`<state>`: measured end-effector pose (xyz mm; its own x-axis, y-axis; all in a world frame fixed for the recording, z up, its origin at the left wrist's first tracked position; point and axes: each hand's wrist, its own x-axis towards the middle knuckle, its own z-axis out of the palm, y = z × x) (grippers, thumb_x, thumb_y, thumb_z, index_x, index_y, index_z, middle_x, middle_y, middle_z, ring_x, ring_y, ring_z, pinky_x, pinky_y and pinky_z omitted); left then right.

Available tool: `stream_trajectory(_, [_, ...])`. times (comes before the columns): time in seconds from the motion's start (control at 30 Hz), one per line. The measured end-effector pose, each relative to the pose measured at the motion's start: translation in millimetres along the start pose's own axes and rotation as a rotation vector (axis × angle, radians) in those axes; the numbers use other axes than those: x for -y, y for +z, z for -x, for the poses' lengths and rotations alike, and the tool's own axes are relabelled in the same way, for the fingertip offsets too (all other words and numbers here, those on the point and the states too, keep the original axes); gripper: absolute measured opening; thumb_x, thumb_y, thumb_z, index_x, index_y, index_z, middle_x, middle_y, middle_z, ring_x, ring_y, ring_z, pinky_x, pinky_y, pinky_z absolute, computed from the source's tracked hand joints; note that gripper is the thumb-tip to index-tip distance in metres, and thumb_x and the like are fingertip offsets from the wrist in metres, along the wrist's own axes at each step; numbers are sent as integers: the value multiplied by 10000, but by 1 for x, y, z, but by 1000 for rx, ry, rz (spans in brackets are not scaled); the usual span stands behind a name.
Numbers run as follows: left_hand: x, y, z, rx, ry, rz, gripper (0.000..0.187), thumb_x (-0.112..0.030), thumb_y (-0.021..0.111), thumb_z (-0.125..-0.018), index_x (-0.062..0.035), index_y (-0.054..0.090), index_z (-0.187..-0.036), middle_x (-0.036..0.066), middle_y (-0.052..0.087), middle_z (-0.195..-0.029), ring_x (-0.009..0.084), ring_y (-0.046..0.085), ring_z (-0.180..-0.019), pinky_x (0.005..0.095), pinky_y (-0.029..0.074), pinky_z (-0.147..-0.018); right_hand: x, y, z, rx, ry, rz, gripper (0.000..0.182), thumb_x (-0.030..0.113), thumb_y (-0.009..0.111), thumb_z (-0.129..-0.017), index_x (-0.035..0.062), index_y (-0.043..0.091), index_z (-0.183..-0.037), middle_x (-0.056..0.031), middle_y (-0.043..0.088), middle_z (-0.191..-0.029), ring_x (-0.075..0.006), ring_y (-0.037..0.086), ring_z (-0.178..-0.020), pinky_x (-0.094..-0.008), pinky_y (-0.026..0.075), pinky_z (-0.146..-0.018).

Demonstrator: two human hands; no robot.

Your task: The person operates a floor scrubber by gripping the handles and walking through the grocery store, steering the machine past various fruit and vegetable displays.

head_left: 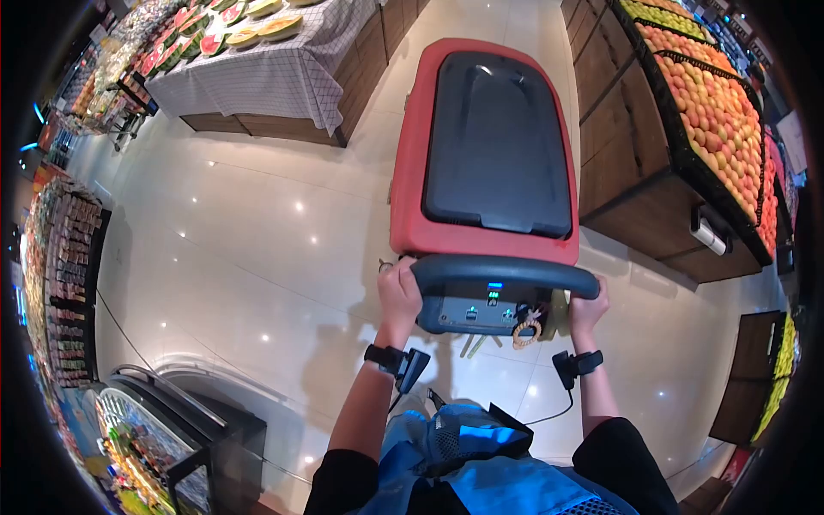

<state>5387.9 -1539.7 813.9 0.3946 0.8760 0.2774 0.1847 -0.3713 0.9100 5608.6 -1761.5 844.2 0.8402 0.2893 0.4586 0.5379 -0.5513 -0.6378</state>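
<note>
Pale, glossy floor (pixel 257 257) spreads through this shop, its far edges lost in a dark, curved border. A wooden stand (pixel 622 129) rises on the right, its far end cut off, heaped with orange-yellow fruit (pixel 708 116) too small for me to name for sure. Opposite, a checked cloth (pixel 257 81) covers a table of cut melons (pixel 279 28); the top edge crops it. At lower left a dark case (pixel 236 455) is cut off too, its contents a blur. Between stand and table sits a red machine (pixel 408 163) with a dark lid (pixel 502 142), its underside hidden from me. The person stands right behind it at the curved handle (pixel 506 270). The left hand (pixel 400 292) is closed round the handle's left end, the right hand (pixel 590 302) round its right end, some fingers out of sight on both. The panel (pixel 455 313) below has lit marks I can't read, and a beaded ring (pixel 526 335) hangs there beside a dark, unclear clump.
</note>
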Motion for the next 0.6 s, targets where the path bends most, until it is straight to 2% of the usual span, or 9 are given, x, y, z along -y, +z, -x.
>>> stream_trajectory(0.03, [2, 4, -20, -11, 17, -30, 313, -188, 337, -814, -4, 584, -759, 225, 534, -630, 394, 552, -637, 422, 419, -573, 3, 11, -12, -8, 24, -5, 215, 61, 624, -600, 36, 552, -801, -157, 580, -677, -310, 593, -647, -334, 464, -624])
stream_trajectory(0.1, [4, 10, -59, 55, 7, -6, 310, -179, 337, -811, -1, 586, -765, 231, 536, -632, 397, 547, -628, 420, 418, -576, 12, 31, -36, -1, 41, 48, 212, 67, 631, -603, 34, 554, -797, -166, 581, -675, -325, 594, -651, -336, 465, -617])
stream_trajectory(0.17, [-2, 19, -66, 69, -37, -39, 423, -219, 260, -844, 41, 563, -705, 155, 536, -541, 253, 566, -528, 312, 424, -533, 14, 31, -54, 9, 1, 32, 199, 68, 633, -607, 35, 559, -788, -168, 584, -670, -334, 596, -650, -339, 467, -606])
stream_trajectory(0.33, [17, 44, -163, 88, -5, -32, 434, -217, 248, -841, 40, 553, -671, 123, 543, -524, 217, 553, -499, 297, 422, -508, 35, 91, -116, -44, 15, 84, 223, 74, 664, -594, 47, 564, -791, -157, 594, -679, -329, 601, -658, -344, 469, -603])
stream_trajectory(0.37, [12, 43, -154, 81, -36, -13, 431, -217, 253, -838, 41, 554, -668, 118, 545, -523, 216, 553, -497, 295, 422, -503, 36, 82, -116, -9, 22, 94, 223, 74, 664, -594, 47, 564, -791, -157, 594, -679, -329, 601, -658, -344, 469, -603])
stream_trajectory(0.5, [40, 78, -233, 104, -3, -89, 419, -225, 279, -830, 38, 563, -669, 112, 541, -515, 199, 549, -498, 290, 421, -501, 41, 139, -173, -56, 2, 92, 229, 69, 662, -586, 52, 566, -793, -157, 597, -691, -329, 600, -662, -347, 469, -601])
stream_trajectory(0.57, [49, 90, -264, 100, -79, -73, 399, -228, 307, -824, 30, 574, -679, 106, 550, -537, 176, 545, -508, 282, 426, -506, 40, 159, -192, -50, 14, 86, 228, 66, 659, -583, 53, 568, -791, -157, 597, -692, -328, 600, -661, -347, 470, -600])
stream_trajectory(0.6, [39, 81, -251, 100, -113, -78, 399, -228, 307, -824, 30, 574, -679, 106, 550, -537, 176, 545, -508, 282, 426, -506, 46, 148, -190, 14, 32, 86, 232, 63, 658, -575, 52, 569, -790, -156, 596, -688, -325, 600, -657, -346, 470, -598])
